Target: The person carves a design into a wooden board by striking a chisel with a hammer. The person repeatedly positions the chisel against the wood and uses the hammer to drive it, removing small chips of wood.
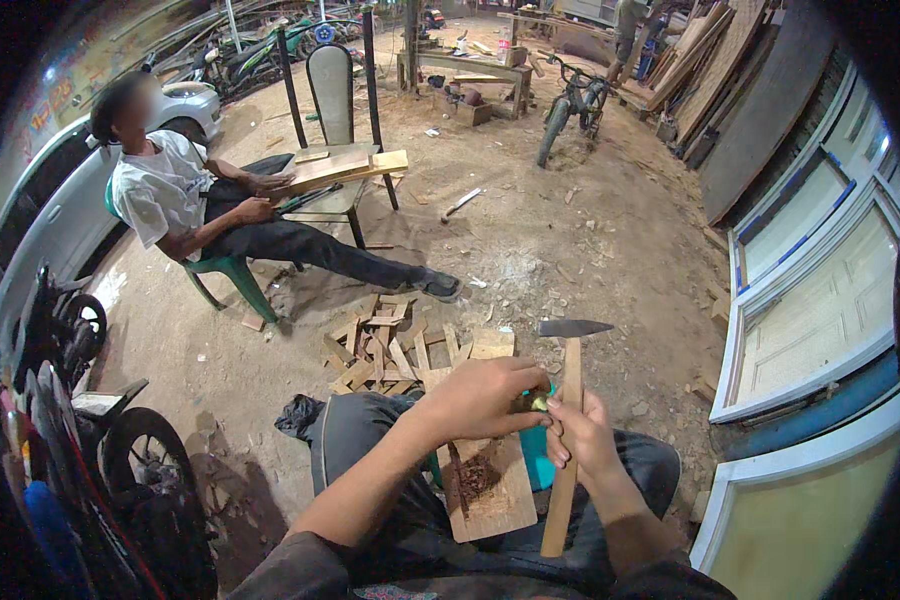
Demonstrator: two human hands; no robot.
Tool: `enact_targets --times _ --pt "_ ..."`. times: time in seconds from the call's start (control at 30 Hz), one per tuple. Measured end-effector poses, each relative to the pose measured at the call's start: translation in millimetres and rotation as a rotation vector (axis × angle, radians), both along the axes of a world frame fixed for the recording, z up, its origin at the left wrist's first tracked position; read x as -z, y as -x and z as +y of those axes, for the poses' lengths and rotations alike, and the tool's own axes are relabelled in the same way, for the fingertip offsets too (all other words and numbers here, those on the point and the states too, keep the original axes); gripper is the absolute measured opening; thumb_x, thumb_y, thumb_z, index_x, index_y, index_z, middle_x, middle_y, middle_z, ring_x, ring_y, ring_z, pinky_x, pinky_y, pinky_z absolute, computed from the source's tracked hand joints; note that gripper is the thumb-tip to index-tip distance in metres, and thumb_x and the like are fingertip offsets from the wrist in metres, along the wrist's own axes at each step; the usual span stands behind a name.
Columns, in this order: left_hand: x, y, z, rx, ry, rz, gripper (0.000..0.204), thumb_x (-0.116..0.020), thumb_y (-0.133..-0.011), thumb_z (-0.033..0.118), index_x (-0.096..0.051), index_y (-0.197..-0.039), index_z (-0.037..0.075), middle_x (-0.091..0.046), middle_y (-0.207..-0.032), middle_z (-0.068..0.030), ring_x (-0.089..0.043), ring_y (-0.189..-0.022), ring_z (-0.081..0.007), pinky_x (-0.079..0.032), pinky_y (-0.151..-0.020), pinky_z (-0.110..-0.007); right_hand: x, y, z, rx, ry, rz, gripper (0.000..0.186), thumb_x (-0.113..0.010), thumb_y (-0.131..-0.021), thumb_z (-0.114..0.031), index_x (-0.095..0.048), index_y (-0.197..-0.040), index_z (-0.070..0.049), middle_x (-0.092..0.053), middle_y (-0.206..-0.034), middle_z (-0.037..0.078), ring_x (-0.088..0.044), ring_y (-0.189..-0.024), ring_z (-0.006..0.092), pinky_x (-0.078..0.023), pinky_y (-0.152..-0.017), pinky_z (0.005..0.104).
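Observation:
My left hand (490,390) is closed round a small yellow-green piece (538,403), too small to make out, above a wooden board (500,505) on my lap. My right hand (580,440) grips a hammer (570,362) upright by its pale wooden handle, with its dark head at the top, and its thumb reaches toward the small piece at my left fingers. The board has a dark groove and a heap of brown shavings on it. A turquoise object (537,462) is partly hidden between my hands and behind the board.
A co-worker (160,190) sits left, handling planks (330,170) on a chair (335,100). Wood offcuts (380,345) lie before me, a loose tool (462,203) farther off. Motorbikes (140,470) stand left, white-framed panels (805,310) right, a bicycle (570,110) and another person (625,30) at back.

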State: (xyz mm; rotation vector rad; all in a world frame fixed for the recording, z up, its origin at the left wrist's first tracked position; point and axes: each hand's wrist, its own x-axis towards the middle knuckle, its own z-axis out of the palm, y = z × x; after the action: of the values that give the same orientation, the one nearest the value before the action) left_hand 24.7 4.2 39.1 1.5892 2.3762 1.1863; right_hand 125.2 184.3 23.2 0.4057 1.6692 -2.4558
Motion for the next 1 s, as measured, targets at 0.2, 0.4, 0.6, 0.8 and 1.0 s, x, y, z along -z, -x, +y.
enact_targets --times 0.2,0.4,0.6,0.8,1.0 --pt "0.2 -2.5 -0.3 0.009 -0.070 0.019 0.027 -0.072 -0.085 0.028 -0.065 -0.100 0.006 -0.062 -0.083 -0.0097 -0.064 -0.080 -0.0306 -0.050 -0.069 -0.041 -4.2 -4.8 -0.7 0.018 -0.015 0.036 0.013 -0.059 -0.094 -0.012 -0.049 -0.097 -0.005 -0.048 -0.063 0.005 -0.042 -0.035 0.0126 -0.036 -0.033 0.0279" --pt "3.8 -1.6 1.1 0.023 -0.105 0.045 0.027 -0.072 -0.082 0.025 -0.063 -0.097 0.004 -0.061 -0.086 -0.0117 -0.063 -0.081 -0.0326 -0.050 -0.069 -0.042 -6.7 -4.5 -0.5 0.020 -0.037 0.052 0.011 -0.059 -0.095 -0.011 -0.050 -0.095 -0.004 -0.048 -0.062 0.003 -0.042 -0.036 0.0107 -0.036 -0.034 0.0264" --pt "-2.0 -2.2 1.4 0.014 -0.057 -0.024 0.028 -0.073 -0.082 0.026 -0.061 -0.092 0.003 -0.061 -0.086 -0.0124 -0.062 -0.080 -0.0328 -0.050 -0.069 -0.041 -6.9 -5.9 3.0 -0.019 -0.029 0.064 0.013 -0.059 -0.095 -0.013 -0.051 -0.096 -0.004 -0.049 -0.063 0.003 -0.043 -0.037 0.0101 -0.037 -0.035 0.0261" --pt "-3.0 -0.2 -1.2 0.005 -0.052 -0.065 0.032 -0.075 -0.080 0.027 -0.059 -0.092 0.002 -0.061 -0.084 -0.0140 -0.062 -0.078 -0.0340 -0.049 -0.068 -0.041 -10.3 -5.9 2.0 -0.044 -0.016 0.023 0.013 -0.059 -0.095 -0.014 -0.051 -0.097 -0.003 -0.049 -0.064 0.003 -0.043 -0.038 0.0102 -0.038 -0.036 0.0263" --pt "-3.2 -2.3 -0.8 -0.010 -0.050 -0.082 0.032 -0.075 -0.079 0.027 -0.059 -0.092 0.003 -0.061 -0.083 -0.0141 -0.062 -0.077 -0.0342 -0.048 -0.067 -0.042 -8.4 -5.7 1.6 -0.013 -0.028 0.008 0.011 -0.057 -0.093 -0.012 -0.052 -0.095 -0.003 -0.050 -0.064 0.004 -0.044 -0.038 0.0110 -0.038 -0.036 0.0269"
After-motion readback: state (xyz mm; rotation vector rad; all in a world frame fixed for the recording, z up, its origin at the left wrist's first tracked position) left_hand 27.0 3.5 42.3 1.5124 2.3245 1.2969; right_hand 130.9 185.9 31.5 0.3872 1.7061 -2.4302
